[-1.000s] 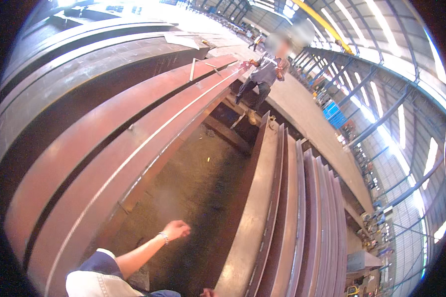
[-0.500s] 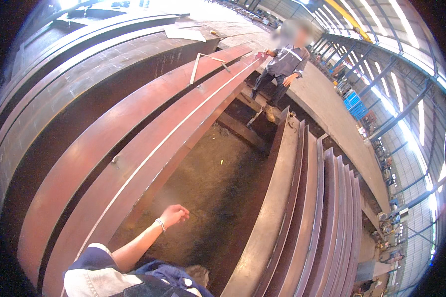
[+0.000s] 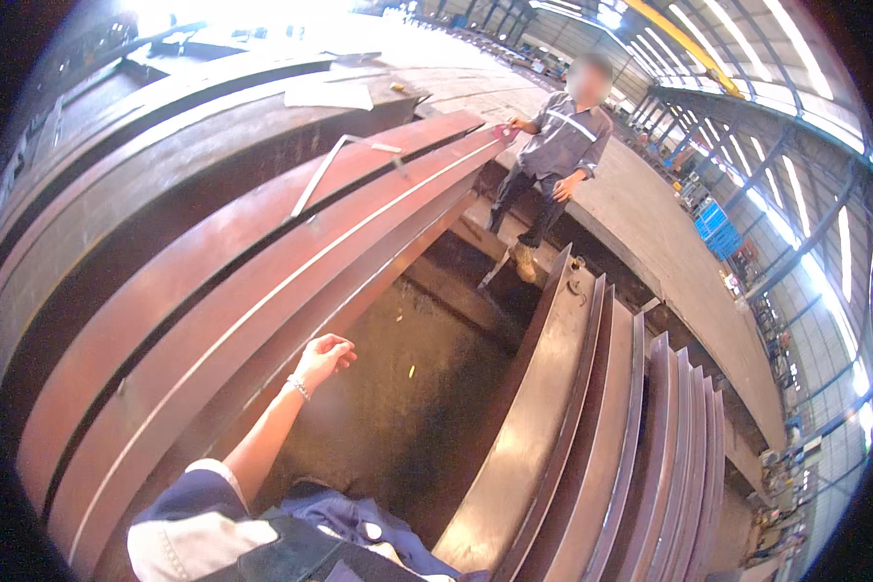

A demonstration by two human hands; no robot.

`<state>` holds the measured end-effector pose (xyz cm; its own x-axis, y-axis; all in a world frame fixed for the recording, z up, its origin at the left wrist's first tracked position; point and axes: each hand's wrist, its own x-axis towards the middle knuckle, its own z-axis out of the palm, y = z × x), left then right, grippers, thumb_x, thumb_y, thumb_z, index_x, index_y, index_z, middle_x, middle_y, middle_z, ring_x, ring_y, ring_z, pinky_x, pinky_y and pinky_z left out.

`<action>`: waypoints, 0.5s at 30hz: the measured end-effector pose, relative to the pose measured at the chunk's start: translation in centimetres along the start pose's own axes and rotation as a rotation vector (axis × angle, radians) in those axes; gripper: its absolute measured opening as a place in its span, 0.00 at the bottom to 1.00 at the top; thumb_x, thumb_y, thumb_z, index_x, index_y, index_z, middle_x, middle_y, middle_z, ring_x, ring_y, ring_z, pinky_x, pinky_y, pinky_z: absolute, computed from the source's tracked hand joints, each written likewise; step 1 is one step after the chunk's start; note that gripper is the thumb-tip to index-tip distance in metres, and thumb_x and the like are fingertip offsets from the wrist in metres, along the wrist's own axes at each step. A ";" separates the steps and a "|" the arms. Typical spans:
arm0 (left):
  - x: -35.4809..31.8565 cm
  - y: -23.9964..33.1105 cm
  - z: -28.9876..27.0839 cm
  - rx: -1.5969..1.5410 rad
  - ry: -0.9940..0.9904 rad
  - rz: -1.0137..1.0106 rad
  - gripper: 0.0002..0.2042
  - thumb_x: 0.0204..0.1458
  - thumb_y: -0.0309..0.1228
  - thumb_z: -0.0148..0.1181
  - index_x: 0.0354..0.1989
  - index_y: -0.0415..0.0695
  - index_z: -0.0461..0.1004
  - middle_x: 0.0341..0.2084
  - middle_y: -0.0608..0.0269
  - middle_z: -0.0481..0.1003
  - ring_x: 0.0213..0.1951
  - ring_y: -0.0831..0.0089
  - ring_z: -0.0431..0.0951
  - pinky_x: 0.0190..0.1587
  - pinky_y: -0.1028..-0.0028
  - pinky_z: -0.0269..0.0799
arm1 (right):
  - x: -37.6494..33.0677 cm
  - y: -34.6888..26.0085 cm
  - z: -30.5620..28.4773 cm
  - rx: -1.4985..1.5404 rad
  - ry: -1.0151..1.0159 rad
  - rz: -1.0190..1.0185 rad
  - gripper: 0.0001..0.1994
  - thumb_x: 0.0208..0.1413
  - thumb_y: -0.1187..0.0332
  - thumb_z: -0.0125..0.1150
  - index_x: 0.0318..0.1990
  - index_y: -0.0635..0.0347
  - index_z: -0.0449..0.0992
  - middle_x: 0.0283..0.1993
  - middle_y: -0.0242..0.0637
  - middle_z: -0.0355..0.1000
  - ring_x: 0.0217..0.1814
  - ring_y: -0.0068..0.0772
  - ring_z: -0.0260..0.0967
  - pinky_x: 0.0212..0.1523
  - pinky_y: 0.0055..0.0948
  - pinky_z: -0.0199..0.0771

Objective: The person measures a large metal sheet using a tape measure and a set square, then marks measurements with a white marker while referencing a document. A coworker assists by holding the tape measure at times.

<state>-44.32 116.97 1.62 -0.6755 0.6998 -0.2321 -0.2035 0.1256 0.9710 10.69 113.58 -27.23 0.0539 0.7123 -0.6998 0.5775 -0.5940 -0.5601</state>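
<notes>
My left hand [image 3: 325, 361], with a bracelet at the wrist, is held above the gap beside a reddish-brown steel beam [image 3: 291, 291]. Its fingers are loosely bent and slightly apart, and nothing shows in them. My right hand is out of view. Along the beam's top runs a pale measuring tape [image 3: 332, 248], stretched lengthwise. At the beam's far end, a co-worker's hand [image 3: 522, 126] holds a small red object [image 3: 503, 133] by the tape. A metal L-shaped square [image 3: 320, 175] lies across the beam tops.
Several steel beams [image 3: 514, 427] stand in a row on the right. A co-worker [image 3: 563, 145] stands at the far end. Darker beams [image 3: 165, 175] lie on the left, with a white sheet [image 3: 328, 95] on top. Below my hand is a dirt-coloured floor [image 3: 398, 388].
My left hand has risen and moved left in the picture, toward the beam's edge. The view has shifted, and the co-worker stands more upright.
</notes>
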 end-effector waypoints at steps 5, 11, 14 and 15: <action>8.4 9.8 3.5 0.025 0.089 0.159 0.09 0.56 0.35 0.56 0.38 0.43 0.75 0.29 0.66 0.79 0.27 0.83 0.74 0.26 0.83 0.66 | 16.0 -17.3 -9.0 0.158 0.158 -0.245 0.10 0.59 0.68 0.48 0.37 0.68 0.71 0.24 0.44 0.72 0.20 0.34 0.72 0.19 0.33 0.75; 20.9 11.2 1.7 0.064 0.236 0.215 0.09 0.55 0.37 0.58 0.38 0.46 0.75 0.28 0.67 0.79 0.26 0.84 0.74 0.26 0.84 0.66 | 22.3 -44.3 -11.7 0.238 0.149 -0.381 0.10 0.58 0.68 0.51 0.35 0.68 0.70 0.24 0.44 0.72 0.20 0.35 0.71 0.19 0.33 0.75; 26.9 13.0 -0.5 0.109 0.361 0.221 0.10 0.55 0.38 0.59 0.38 0.46 0.75 0.27 0.66 0.78 0.25 0.84 0.73 0.24 0.83 0.64 | 27.0 -49.3 -7.0 0.113 0.057 -0.366 0.11 0.57 0.67 0.51 0.36 0.68 0.70 0.25 0.44 0.72 0.20 0.36 0.72 0.19 0.33 0.76; 29.9 14.5 -0.5 0.103 0.388 0.218 0.10 0.55 0.38 0.59 0.38 0.46 0.75 0.27 0.66 0.78 0.25 0.84 0.73 0.24 0.83 0.64 | 29.9 -49.7 -5.9 0.051 0.043 -0.354 0.11 0.57 0.66 0.52 0.37 0.68 0.71 0.25 0.44 0.72 0.21 0.36 0.72 0.19 0.33 0.76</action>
<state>-67.81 139.30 8.70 -0.9143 0.4049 -0.0071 0.0309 0.0873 0.9957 -11.59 166.56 -17.69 -0.1071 0.8919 -0.4393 0.5254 -0.3244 -0.7866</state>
